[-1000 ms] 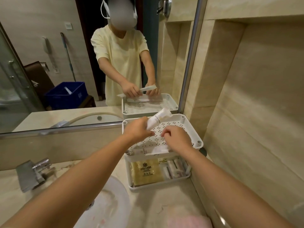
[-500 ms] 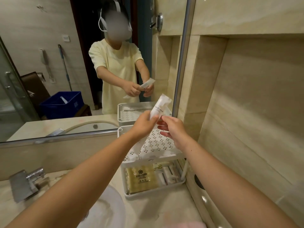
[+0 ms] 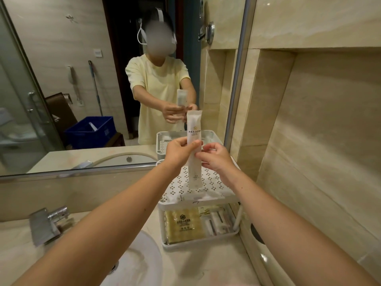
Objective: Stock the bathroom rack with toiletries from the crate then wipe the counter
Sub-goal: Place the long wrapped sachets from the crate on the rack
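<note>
A long white sachet with gold print point(image 3: 194, 133) stands upright in the air above the white two-tier rack point(image 3: 231, 198). My left hand point(image 3: 179, 152) grips its middle from the left, and my right hand point(image 3: 217, 158) pinches its right edge. Another white packet point(image 3: 192, 197) lies at the front of the rack's perforated top shelf. On the lower shelf sit a yellow packet point(image 3: 183, 223) and several small wrapped items point(image 3: 218, 221). The blue crate point(image 3: 90, 132) shows only in the mirror, behind me.
The rack stands on the beige counter point(image 3: 216, 263) against the right tiled wall. A white basin point(image 3: 136, 263) and a chrome tap point(image 3: 47, 221) lie at the lower left. The mirror point(image 3: 61, 79) spans the wall ahead, and a dark round hole point(image 3: 256, 233) is beside the rack.
Both hands lifted the sachet off the top shelf and turned it from tilted to upright. My head has come closer and looks higher.
</note>
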`<state>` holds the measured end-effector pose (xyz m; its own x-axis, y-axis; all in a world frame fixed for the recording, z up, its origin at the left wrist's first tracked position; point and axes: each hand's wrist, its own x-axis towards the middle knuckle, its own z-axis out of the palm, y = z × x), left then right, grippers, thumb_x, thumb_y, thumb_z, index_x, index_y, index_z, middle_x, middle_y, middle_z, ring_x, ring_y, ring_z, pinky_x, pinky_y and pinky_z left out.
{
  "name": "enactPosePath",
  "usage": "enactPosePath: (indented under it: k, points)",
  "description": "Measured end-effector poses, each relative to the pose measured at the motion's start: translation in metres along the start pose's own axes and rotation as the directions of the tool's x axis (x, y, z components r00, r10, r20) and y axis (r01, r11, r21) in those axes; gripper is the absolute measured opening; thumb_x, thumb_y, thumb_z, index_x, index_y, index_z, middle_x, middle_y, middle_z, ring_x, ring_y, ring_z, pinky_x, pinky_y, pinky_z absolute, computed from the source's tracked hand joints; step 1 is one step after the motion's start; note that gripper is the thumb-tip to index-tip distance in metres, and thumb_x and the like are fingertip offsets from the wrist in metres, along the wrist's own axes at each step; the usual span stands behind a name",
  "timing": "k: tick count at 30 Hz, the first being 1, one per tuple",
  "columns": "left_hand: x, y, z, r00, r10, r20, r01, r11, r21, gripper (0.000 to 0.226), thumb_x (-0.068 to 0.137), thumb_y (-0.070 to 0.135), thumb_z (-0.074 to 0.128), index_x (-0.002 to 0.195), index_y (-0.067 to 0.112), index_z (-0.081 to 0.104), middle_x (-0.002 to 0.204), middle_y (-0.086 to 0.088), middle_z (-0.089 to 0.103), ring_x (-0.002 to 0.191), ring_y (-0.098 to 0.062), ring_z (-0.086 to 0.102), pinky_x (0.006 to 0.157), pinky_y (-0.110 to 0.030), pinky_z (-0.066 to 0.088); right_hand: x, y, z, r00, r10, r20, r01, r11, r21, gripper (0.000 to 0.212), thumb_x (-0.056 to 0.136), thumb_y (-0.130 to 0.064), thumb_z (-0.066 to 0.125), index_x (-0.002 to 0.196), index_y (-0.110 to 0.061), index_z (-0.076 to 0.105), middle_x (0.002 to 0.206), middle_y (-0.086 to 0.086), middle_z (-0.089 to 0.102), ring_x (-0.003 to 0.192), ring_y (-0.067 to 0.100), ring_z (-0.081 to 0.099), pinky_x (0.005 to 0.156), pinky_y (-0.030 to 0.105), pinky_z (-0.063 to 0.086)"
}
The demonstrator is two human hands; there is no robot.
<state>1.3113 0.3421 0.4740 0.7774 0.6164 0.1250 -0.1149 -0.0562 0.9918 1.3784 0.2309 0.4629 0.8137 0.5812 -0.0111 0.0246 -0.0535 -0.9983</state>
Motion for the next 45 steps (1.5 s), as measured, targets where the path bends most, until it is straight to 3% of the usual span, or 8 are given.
enactPosePath:
  k: [7, 14, 16, 20, 24, 30, 38, 45]
  points:
    - [-0.004, -0.002, -0.001, 0.995, -0.071, -0.063, 0.071, 0.997, -0.008, 0.029, 0.091, 0.012, 0.065, 0.119, 0.006, 0.059, 0.104, -0.003, 0.071, 0.085, -0.004, 0.067, 0.065, -0.014, 0.051, -0.003, 0.005, 0.007, 0.999, -0.028, -0.016, 0.026, 0.993, -0.112, 0.025, 0.081, -0.019, 0.073, 0.102, -0.016, 0.059, 0.095, 0.004, 0.072, 0.086, 0.02, 0.068, 0.064, 0.03, 0.05]
    - [-0.006, -0.008, -0.012, 0.955, 0.001, -0.297, 0.049, 0.986, 0.159, 0.092, 0.084, 0.018, 0.072, 0.152, 0.027, 0.01, 0.144, -0.001, 0.031, 0.124, -0.018, 0.041, 0.1, -0.034, 0.04, -0.003, 0.014, -0.015, 0.995, -0.093, 0.042, 0.1, 0.819, -0.565, 0.021, 0.086, -0.006, 0.048, 0.094, -0.023, 0.056, 0.093, -0.003, 0.061, 0.079, 0.019, 0.059, 0.062, 0.035, 0.048]
    - [-0.006, -0.017, -0.016, 0.966, 0.065, -0.252, 0.039, 0.92, 0.389, 0.08, 0.085, 0.022, 0.07, 0.149, 0.03, 0.024, 0.15, -0.002, 0.027, 0.129, -0.02, 0.04, 0.104, -0.037, 0.04, -0.003, 0.018, -0.02, 0.995, -0.046, 0.087, 0.092, 0.748, -0.658, 0.025, 0.086, -0.005, 0.045, 0.093, -0.026, 0.057, 0.092, -0.004, 0.061, 0.082, 0.022, 0.06, 0.065, 0.039, 0.051]
    - [-0.013, -0.041, -0.023, 0.99, 0.141, 0.019, -0.097, 0.577, 0.811, 0.036, 0.089, 0.035, 0.063, 0.125, 0.035, 0.059, 0.125, 0.011, 0.062, 0.121, -0.015, 0.052, 0.11, -0.049, 0.032, -0.005, 0.03, -0.021, 0.985, 0.069, 0.158, 0.087, 0.594, -0.8, 0.031, 0.085, -0.008, 0.041, 0.093, -0.032, 0.059, 0.099, -0.006, 0.064, 0.098, 0.027, 0.057, 0.089, 0.042, 0.048]
    - [-0.028, -0.06, -0.024, 0.985, 0.027, 0.17, -0.164, 0.449, 0.878, 0.021, 0.093, 0.033, 0.057, 0.111, 0.034, 0.066, 0.109, 0.013, 0.07, 0.107, -0.008, 0.06, 0.117, -0.054, 0.011, -0.008, 0.045, -0.018, 0.979, 0.1, 0.177, 0.092, 0.56, -0.824, 0.033, 0.085, -0.008, 0.042, 0.096, -0.034, 0.059, 0.108, -0.008, 0.063, 0.106, 0.024, 0.054, 0.094, 0.038, 0.042]
    - [-0.043, -0.075, -0.025, 0.972, -0.027, 0.234, -0.208, 0.362, 0.909, 0.025, 0.091, 0.022, 0.058, 0.11, 0.03, 0.07, 0.108, 0.01, 0.072, 0.101, -0.01, 0.063, 0.107, -0.039, 0.037, -0.013, 0.068, -0.016, 0.972, 0.129, 0.196, 0.094, 0.549, -0.831, 0.039, 0.089, -0.008, 0.045, 0.108, -0.033, 0.069, 0.119, -0.008, 0.065, 0.11, 0.019, 0.055, 0.102, 0.041, 0.038]
    - [-0.044, -0.087, -0.023, 0.978, -0.127, 0.166, -0.098, 0.427, 0.899, 0.024, 0.092, 0.025, 0.058, 0.112, 0.031, 0.071, 0.109, 0.012, 0.071, 0.1, -0.011, 0.065, 0.086, -0.032, 0.054, -0.015, 0.079, -0.013, 0.985, 0.093, 0.145, 0.074, 0.535, -0.841, 0.044, 0.092, -0.01, 0.043, 0.118, -0.033, 0.069, 0.13, -0.008, 0.062, 0.114, 0.022, 0.056, 0.101, 0.041, 0.042]
    - [-0.055, -0.088, -0.031, 0.993, 0.013, 0.115, -0.104, 0.528, 0.843, 0.042, 0.095, 0.026, 0.057, 0.137, 0.026, 0.052, 0.139, 0.005, 0.055, 0.126, -0.017, 0.052, 0.103, -0.039, 0.045, -0.022, 0.08, 0.001, 0.994, -0.016, 0.106, 0.094, 0.596, -0.797, 0.044, 0.095, -0.01, 0.038, 0.124, -0.033, 0.061, 0.138, -0.003, 0.054, 0.131, 0.022, 0.045, 0.121, 0.051, 0.004]
